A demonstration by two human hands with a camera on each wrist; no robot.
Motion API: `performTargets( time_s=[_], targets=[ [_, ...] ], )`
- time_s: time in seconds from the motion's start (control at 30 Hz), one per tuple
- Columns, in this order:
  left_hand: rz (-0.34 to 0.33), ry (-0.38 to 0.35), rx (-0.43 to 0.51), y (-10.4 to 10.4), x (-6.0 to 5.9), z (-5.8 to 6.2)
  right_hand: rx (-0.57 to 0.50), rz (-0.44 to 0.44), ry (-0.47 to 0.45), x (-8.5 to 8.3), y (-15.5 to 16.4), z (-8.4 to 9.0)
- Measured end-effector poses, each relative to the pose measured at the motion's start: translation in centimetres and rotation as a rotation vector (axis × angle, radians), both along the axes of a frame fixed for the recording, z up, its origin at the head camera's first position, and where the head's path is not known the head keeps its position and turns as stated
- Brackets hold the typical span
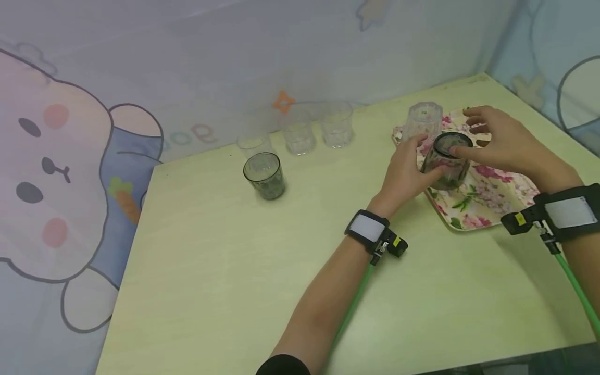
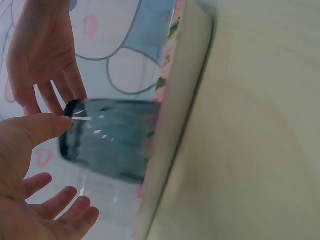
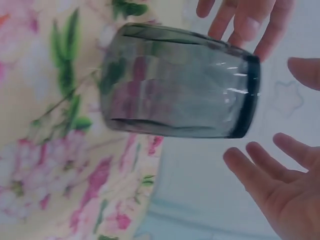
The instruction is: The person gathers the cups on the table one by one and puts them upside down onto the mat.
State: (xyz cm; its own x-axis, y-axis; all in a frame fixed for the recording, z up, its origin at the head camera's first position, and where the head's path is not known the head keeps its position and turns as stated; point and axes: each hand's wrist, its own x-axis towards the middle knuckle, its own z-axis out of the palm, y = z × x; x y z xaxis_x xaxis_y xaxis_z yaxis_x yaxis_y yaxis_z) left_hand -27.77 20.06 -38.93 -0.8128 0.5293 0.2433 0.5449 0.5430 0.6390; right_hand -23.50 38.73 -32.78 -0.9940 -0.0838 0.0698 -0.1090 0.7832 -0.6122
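A dark grey-green glass tumbler (image 1: 451, 169) stands upside down on a flowered tray (image 1: 487, 200), its thick base upward. My left hand (image 1: 410, 169) is at its left side, thumb near the upper part and fingers spread loosely apart from the wall in the left wrist view. On the other side, my right hand (image 1: 508, 140) has its fingers spread, the thumb overlapping the base in the head view. The right wrist view shows the tumbler (image 3: 175, 82) with a gap to the right hand's fingers (image 3: 260, 175). Behind it on the tray is an upside-down clear glass (image 1: 424, 117).
Another dark tumbler (image 1: 265, 179) stands mouth up at the middle of the pale table (image 1: 211, 260). Behind it, three clear glasses (image 1: 337, 127) line up along the back edge by the printed cloth wall (image 1: 225, 62). Green cables (image 1: 352, 307) run from the wrist cameras.
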Motion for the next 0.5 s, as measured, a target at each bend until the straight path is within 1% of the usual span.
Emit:
performTargets(
  time_s=[0.1,0.17,0.3,0.4,0.5],
  targets=[
    [0.008,0.041,-0.027,-1.1,0.1,0.8,-0.044,-0.026,0.100,0.3,-0.4,0.8],
    [0.018,0.086,-0.063,-1.9,0.0,1.3,-0.070,-0.042,0.151,0.4,-0.8,1.2],
    [0.029,0.153,-0.101,-3.6,0.0,2.0,-0.117,-0.052,0.242,0.8,-1.6,1.4],
    [0.065,0.172,-0.082,-5.2,0.0,2.5,-0.145,-0.040,0.297,0.9,-2.5,1.4],
    [0.110,0.188,-0.044,-7.0,0.1,3.1,-0.163,-0.032,0.324,0.9,-3.6,1.4]
  ],
)
